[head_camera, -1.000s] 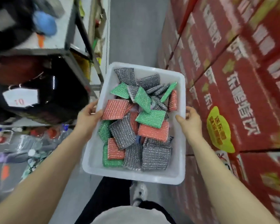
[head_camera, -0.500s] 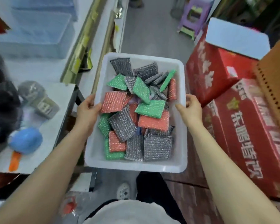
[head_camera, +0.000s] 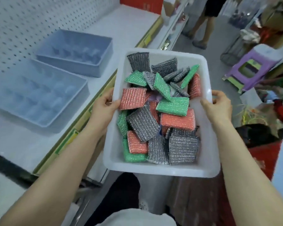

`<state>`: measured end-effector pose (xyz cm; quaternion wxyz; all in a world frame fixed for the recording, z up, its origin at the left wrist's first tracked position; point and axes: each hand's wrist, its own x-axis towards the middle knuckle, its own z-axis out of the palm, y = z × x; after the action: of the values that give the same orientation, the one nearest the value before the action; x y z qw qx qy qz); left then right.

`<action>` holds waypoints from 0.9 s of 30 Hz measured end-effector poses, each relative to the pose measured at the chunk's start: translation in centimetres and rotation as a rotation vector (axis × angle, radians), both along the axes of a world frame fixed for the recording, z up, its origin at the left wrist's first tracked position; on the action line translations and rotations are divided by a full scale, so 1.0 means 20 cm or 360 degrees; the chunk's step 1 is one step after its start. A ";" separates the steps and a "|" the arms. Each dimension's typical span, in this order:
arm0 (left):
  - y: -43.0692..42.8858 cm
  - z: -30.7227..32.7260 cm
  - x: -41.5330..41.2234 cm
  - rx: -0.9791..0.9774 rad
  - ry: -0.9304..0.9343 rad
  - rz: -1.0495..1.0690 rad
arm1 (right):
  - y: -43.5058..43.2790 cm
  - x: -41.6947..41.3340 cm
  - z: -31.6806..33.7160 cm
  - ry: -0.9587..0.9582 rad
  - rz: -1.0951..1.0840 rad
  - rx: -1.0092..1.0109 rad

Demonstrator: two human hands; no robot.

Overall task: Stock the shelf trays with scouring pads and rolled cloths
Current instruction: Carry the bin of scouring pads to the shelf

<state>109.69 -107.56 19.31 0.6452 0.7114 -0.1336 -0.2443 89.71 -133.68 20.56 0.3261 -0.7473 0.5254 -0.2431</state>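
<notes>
Gripping the white bin by its long sides, the left hand curled over the left rim, its thumb reaching inside just beside an orange pad. The right hand clasped the opposite rim, thumb inside and fingers wrapped over the edge. Between the two hands lay the scouring pads, a loose heap of grey, green and orange pieces filling the bin. Out past the left hand, on the white shelf, sat two blue trays: the near blue tray lay to that hand's left, and the far blue tray lay just beyond it, further forward. Well beyond the right hand stood a purple stool.
</notes>
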 end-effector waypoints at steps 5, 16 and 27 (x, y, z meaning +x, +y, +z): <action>-0.44 0.06 0.49 -0.0144 -0.0137 0.0033 | -0.59 0.59 0.14 -0.0027 0.0171 -0.0085; -1.08 0.28 1.51 -0.0060 -0.0218 0.0296 | -1.40 1.99 0.40 0.0052 0.0565 -0.0193; -1.48 0.18 2.08 0.0059 0.0005 0.0696 | -1.98 3.34 0.27 0.0292 0.1304 -0.0233</action>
<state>151.32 -137.11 22.85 0.6698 0.7349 0.0294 -0.1022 156.48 -173.24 25.89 0.2938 -0.9341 0.1931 -0.0627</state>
